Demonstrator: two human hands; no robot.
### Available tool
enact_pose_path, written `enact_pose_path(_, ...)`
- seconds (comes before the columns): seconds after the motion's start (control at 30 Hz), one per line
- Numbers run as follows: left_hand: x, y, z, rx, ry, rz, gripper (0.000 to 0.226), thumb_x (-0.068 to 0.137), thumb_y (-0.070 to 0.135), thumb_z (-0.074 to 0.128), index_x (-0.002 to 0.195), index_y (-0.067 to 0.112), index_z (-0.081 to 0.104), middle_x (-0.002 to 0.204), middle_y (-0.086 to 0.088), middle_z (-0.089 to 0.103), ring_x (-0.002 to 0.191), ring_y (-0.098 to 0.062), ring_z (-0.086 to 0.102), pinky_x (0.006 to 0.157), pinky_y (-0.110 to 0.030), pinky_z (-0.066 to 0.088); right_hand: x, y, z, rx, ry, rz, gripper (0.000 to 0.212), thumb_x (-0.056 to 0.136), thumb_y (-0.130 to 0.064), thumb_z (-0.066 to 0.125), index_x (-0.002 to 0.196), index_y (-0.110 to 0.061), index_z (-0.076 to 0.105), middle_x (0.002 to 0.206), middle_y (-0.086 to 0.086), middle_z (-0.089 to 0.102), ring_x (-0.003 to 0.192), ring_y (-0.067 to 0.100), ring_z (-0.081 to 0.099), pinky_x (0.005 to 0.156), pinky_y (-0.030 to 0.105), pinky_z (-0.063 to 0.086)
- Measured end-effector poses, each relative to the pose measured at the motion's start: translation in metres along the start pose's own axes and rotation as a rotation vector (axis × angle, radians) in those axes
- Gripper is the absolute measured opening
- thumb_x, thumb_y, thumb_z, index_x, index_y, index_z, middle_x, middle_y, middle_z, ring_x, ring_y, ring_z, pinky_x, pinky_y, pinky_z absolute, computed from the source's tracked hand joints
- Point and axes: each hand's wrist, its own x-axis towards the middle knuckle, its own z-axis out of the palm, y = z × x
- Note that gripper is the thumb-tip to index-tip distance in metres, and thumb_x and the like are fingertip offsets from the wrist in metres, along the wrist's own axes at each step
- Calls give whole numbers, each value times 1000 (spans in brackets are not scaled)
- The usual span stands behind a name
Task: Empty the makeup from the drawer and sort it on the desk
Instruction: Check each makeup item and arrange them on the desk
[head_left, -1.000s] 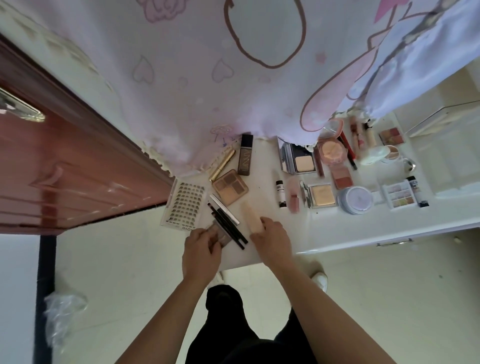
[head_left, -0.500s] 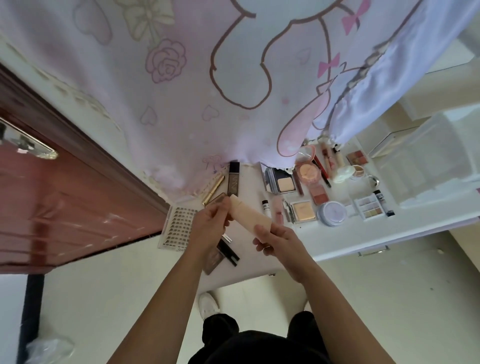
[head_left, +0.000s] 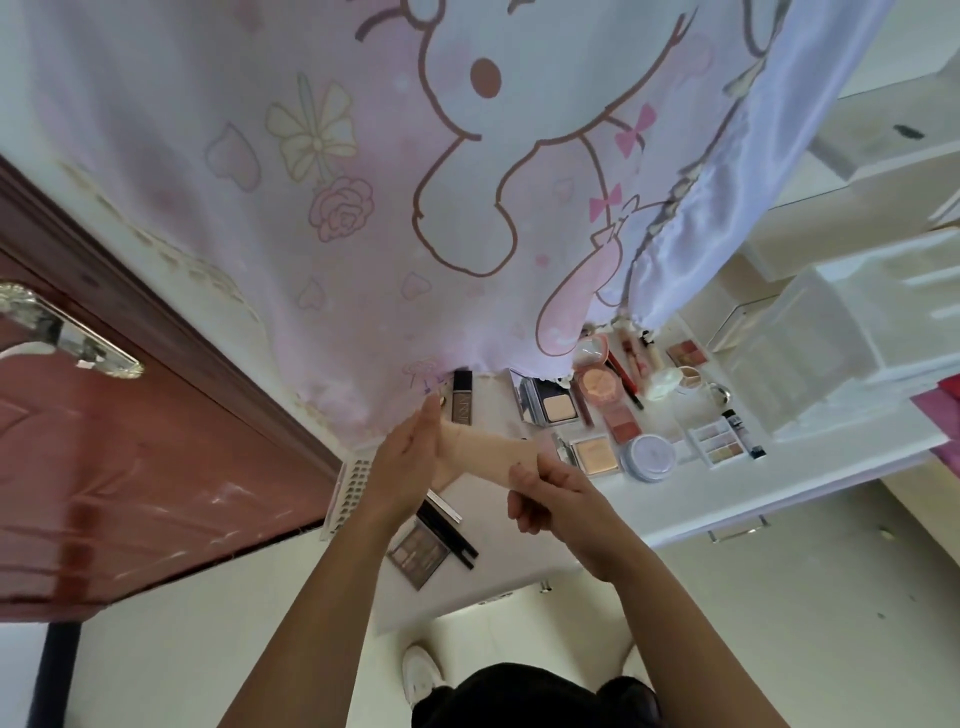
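A beige foundation tube (head_left: 485, 457) is held in the air above the white desk (head_left: 519, 561). My left hand (head_left: 408, 457) holds its far end and my right hand (head_left: 558, 499) pinches its near end. On the desk below lie a brown eyeshadow palette (head_left: 418, 553), black pencils (head_left: 449, 530) and a sheet of false lashes (head_left: 348, 486). Further right lie powder compacts (head_left: 592, 454), a blush (head_left: 600, 384), a round white jar (head_left: 649, 457) and a small eyeshadow palette (head_left: 719, 447). A dark foundation bottle (head_left: 461, 397) lies by the curtain.
A pink cartoon-print curtain (head_left: 415, 182) hangs over the back of the desk. A red-brown door (head_left: 130, 467) with a metal handle (head_left: 67, 332) stands at the left. A clear plastic drawer organizer (head_left: 831, 332) sits at the right. A drawer handle (head_left: 737, 530) shows under the desk edge.
The beige tube was lifted off the desk. My left hand let go of the brown palette and took the tube's far end. The camera tilted upward.
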Motion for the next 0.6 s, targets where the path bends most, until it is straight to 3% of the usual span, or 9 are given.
enact_pose_path(0.07, -1, 0, -3, 89, -65, 25, 57, 103, 52, 34, 70, 13, 57, 69, 3, 58, 61, -8, 53, 55, -13, 40, -3, -2, 2, 20, -43, 7, 19, 104, -24, 52, 101, -12, 66, 77, 8, 66, 66, 17, 56, 65, 28, 44)
enact_pose_path(0.13, 1, -2, -4, 188, -83, 50, 59, 102, 52, 36, 62, 13, 54, 61, 3, 53, 54, -9, 48, 52, -18, 39, -5, -5, 8, 6, -42, -13, 20, 102, -30, 56, 108, -15, 68, 78, 8, 68, 66, 16, 59, 63, 26, 46)
enact_pose_path(0.27, 2, 0, -2, 359, -63, -33, 62, 103, 52, 34, 62, 12, 58, 66, 1, 58, 62, -14, 53, 60, -29, 38, -3, -3, 16, -238, 68, -144, 24, 96, -26, 66, 119, -20, 70, 78, -6, 70, 66, 9, 65, 61, 21, 50)
enact_pose_path(0.37, 3, -1, 0, 177, -77, -255, 51, 102, 48, 39, 73, 13, 60, 69, -1, 54, 59, -15, 48, 56, -29, 35, 1, 4, 14, -618, 136, -354, 29, 95, -33, 66, 123, -28, 70, 82, -11, 68, 71, 7, 61, 65, 15, 46)
enact_pose_path(0.43, 0, 1, 0, 79, -69, -311, 50, 101, 50, 40, 73, 13, 59, 62, 0, 49, 52, -13, 41, 50, -27, 30, 1, 2, 14, -694, 158, -422, 31, 94, -43, 65, 123, -33, 70, 85, -10, 63, 74, 7, 59, 66, 14, 43)
enact_pose_path(0.53, -5, 4, 0, 46, -28, -221, 56, 101, 54, 39, 63, 16, 58, 54, 5, 48, 53, -13, 41, 53, -28, 31, -2, -12, 15, -577, 143, -207, 48, 90, -64, 45, 114, -32, 71, 91, -4, 65, 75, 3, 59, 64, 11, 41)
enact_pose_path(0.6, -9, 7, -1, 74, -9, -156, 60, 101, 56, 37, 58, 18, 53, 56, 7, 48, 56, -13, 44, 56, -29, 32, -4, -18, 14, -378, 71, 11, 52, 91, -67, 36, 104, -26, 67, 91, 9, 72, 67, 9, 64, 58, 14, 44)
